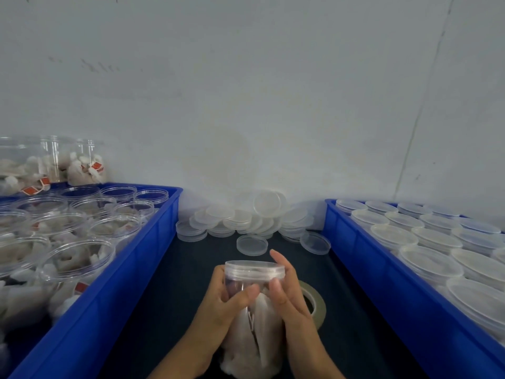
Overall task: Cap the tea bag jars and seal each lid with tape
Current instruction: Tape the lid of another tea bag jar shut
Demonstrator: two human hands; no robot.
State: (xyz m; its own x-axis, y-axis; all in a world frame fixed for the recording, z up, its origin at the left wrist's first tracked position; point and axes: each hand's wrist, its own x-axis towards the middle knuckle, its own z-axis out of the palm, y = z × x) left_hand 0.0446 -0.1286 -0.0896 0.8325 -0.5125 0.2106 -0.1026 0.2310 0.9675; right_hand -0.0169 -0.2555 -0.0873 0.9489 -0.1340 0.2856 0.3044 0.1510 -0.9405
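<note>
Both hands wrapping jar (252,318) held above tabletop (169,283): left hand (218,305) gripping body, right hand (287,291) fingers pressing lid (254,269) rim. Advisable: keeping lid level, pressing tape flat around seam; tape roll (318,305) just beside.

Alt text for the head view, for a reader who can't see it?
Both hands, left hand and right hand, hold a capped clear jar of tea bags above a dark table. A tape roll lies beside it, between two blue bins: open jars left, capped jars right.
</note>
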